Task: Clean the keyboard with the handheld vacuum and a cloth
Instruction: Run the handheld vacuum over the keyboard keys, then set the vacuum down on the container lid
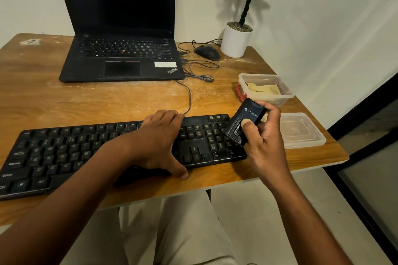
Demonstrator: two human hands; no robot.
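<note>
A black keyboard (pixel 64 153) lies along the front edge of the wooden table (pixel 107 101). My left hand (pixel 157 142) spans its middle, fingers curled over the far edge and thumb against the near edge. My right hand (pixel 265 140) grips a small black handheld vacuum (pixel 245 122) tilted above the number pad, with my thumb pressed on its top face. A yellow cloth (pixel 262 90) lies inside a clear plastic container (pixel 286 94) just behind the vacuum.
A black laptop (pixel 122 58) stands open at the back of the table, with a wired mouse (pixel 206 52) and loose cables beside it. A white potted plant (pixel 235 42) is at the back right. A clear lid (pixel 301 131) lies near the right edge.
</note>
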